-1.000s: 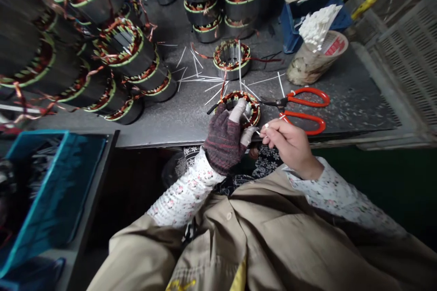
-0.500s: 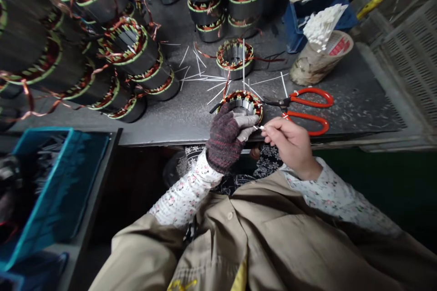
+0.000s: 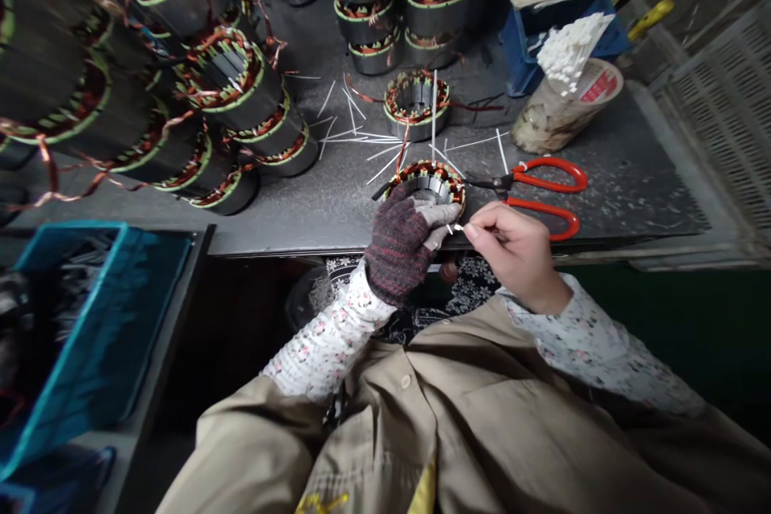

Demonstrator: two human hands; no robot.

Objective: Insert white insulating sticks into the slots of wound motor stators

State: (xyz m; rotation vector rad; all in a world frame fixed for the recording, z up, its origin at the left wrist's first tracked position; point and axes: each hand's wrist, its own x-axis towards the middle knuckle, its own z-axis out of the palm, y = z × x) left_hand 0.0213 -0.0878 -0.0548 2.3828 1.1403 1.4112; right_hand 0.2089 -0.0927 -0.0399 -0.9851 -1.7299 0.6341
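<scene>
A motor stator (image 3: 442, 181) with copper windings lies at the bench's front edge. My left hand (image 3: 401, 245), in a dark knitted glove with pale fingers, is closed on its near rim. Bare, my right hand (image 3: 511, 249) pinches a thin white tie (image 3: 456, 228) close to the left fingertips, just off the stator's near right side. One white strip (image 3: 434, 116) stands up from the stator's far side. Red-handled scissors (image 3: 536, 177) lie to the right, their blades reaching toward the stator. Behind it sits a second wound stator (image 3: 415, 103).
Stacked stators (image 3: 229, 80) crowd the left, and more stacks (image 3: 365, 8) stand at the back. Loose white strips (image 3: 361, 136) are scattered on the bench. A cup (image 3: 566, 108) of white strips leans at right beside a blue bin (image 3: 521, 48). A teal crate (image 3: 114, 281) is lower left.
Both hands keep nearly the same place at the stator. The right fingertips have shifted very slightly with the white tie, and the whole view has drifted a little.
</scene>
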